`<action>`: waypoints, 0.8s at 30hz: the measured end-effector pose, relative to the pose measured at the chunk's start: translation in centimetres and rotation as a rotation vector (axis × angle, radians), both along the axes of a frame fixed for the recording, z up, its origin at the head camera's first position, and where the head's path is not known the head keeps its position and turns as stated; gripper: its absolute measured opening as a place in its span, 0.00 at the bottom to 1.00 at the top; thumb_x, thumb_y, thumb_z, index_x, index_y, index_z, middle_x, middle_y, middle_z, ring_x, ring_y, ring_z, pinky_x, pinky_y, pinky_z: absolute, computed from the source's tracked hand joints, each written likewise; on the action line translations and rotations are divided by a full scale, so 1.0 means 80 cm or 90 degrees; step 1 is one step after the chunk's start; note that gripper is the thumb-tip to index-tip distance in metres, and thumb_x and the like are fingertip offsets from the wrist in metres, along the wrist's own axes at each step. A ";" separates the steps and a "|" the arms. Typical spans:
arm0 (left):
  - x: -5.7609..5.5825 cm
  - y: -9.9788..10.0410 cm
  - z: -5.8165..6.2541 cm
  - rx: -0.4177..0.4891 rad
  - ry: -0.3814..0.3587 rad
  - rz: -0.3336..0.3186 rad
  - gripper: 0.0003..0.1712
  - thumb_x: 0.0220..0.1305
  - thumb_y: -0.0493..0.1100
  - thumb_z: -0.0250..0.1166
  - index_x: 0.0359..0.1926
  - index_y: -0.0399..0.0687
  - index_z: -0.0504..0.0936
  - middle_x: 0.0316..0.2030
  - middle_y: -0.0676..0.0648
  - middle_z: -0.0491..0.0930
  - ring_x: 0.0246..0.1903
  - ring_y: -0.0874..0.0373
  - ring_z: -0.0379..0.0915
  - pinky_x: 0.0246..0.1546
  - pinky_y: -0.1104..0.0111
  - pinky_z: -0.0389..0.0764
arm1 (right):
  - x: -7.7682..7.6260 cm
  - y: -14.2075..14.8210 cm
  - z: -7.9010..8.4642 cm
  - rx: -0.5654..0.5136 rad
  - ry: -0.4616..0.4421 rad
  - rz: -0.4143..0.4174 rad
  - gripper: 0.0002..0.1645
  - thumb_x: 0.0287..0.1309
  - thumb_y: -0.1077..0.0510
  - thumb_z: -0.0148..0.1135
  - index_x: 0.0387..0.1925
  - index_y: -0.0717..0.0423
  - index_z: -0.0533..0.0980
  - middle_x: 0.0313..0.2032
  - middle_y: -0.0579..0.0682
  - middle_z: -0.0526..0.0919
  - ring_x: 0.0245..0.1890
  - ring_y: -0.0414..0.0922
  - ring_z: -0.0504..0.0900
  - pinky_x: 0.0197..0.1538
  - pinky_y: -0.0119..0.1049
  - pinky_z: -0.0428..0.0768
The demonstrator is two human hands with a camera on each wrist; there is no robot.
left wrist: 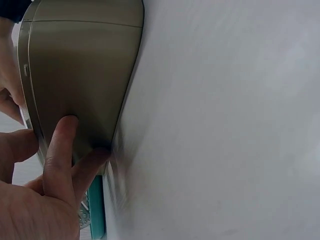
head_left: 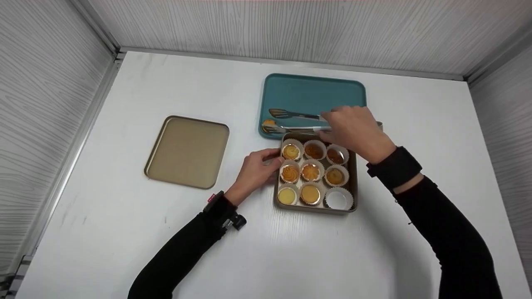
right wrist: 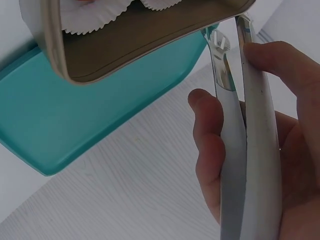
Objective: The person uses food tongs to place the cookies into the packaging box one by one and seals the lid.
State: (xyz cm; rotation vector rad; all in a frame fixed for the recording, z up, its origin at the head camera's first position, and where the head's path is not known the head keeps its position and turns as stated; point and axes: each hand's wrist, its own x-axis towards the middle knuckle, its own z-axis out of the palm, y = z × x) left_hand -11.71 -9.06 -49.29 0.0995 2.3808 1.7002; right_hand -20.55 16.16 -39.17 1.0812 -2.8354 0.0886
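Note:
A gold square tin (head_left: 318, 211) holds several cookies in white paper cups; the near right paper cup (head_left: 338, 199) shows a bare white bottom. My left hand (head_left: 259, 170) holds the tin's left wall, its thumb at the rim and its fingers against the outer side (left wrist: 85, 65). Above the tin's far edge, my right hand (head_left: 353, 128) grips the handles of metal tongs (right wrist: 257, 140). The tongs' two heads stand apart over the teal tray (head_left: 311, 93). One head overlaps a small golden cookie (head_left: 269, 123) at the tray's near left corner; whether it touches is unclear.
On the left of the white table (head_left: 104, 166) lies a flat gold lid (head_left: 187, 153). The tray sits directly behind the tin. Panel walls (head_left: 291, 33) border the table at the back and sides.

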 end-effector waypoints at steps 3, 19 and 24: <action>-0.001 0.000 0.000 -0.002 0.001 -0.001 0.25 0.74 0.46 0.63 0.65 0.36 0.80 0.59 0.40 0.83 0.64 0.51 0.75 0.67 0.60 0.72 | -0.001 -0.004 0.001 0.003 -0.018 -0.003 0.18 0.64 0.49 0.71 0.32 0.60 0.81 0.20 0.52 0.76 0.16 0.46 0.69 0.18 0.41 0.70; -0.001 0.001 0.000 0.002 0.009 0.002 0.24 0.73 0.45 0.64 0.64 0.36 0.81 0.57 0.40 0.84 0.63 0.51 0.76 0.67 0.60 0.72 | -0.003 -0.001 -0.006 -0.002 -0.036 -0.013 0.16 0.64 0.50 0.72 0.32 0.60 0.81 0.21 0.52 0.77 0.16 0.46 0.70 0.18 0.42 0.71; -0.003 0.001 -0.002 -0.014 0.015 0.002 0.24 0.73 0.44 0.64 0.64 0.37 0.81 0.57 0.40 0.84 0.63 0.50 0.76 0.67 0.60 0.71 | -0.004 0.010 -0.012 -0.026 -0.041 -0.019 0.16 0.65 0.51 0.70 0.40 0.62 0.84 0.23 0.55 0.79 0.16 0.48 0.73 0.18 0.43 0.71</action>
